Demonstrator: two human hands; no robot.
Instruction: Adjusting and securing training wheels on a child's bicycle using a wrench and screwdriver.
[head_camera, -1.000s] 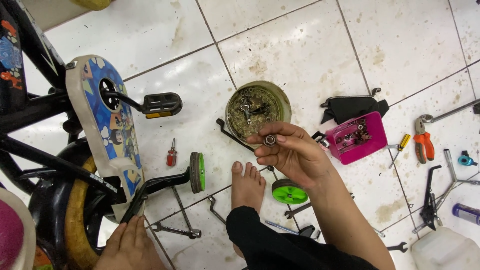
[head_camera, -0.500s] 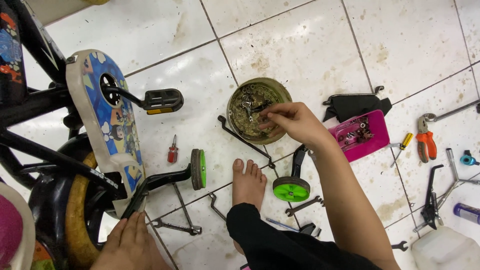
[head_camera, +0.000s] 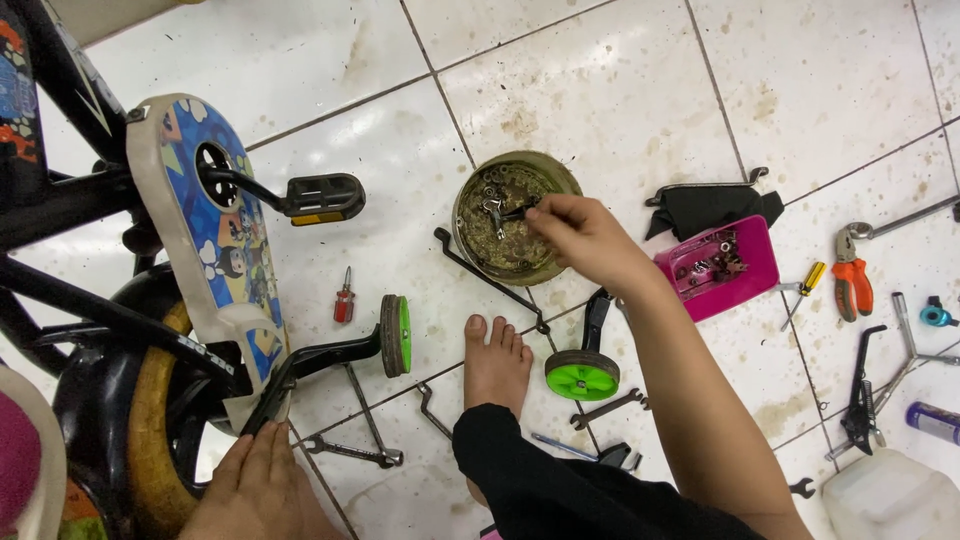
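Fingers (head_camera: 540, 212) of our right hand (head_camera: 585, 240) pinch a small metal part over the round tin (head_camera: 470, 200) at centre; our left hand (head_camera: 255, 485), lower left, rests flat beside the bicycle's rear wheel (head_camera: 145, 430).

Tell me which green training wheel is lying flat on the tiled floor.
The green training wheel beside the bare foot lies flat; the other green wheel stands on edge, bracket attached.

the bike (head_camera: 120, 330) runs off the left edge. the left hand (head_camera: 255, 485) is cut by the bottom edge. bits in the round tin (head_camera: 480, 250) under the right hand (head_camera: 585, 238) are too small to tell.
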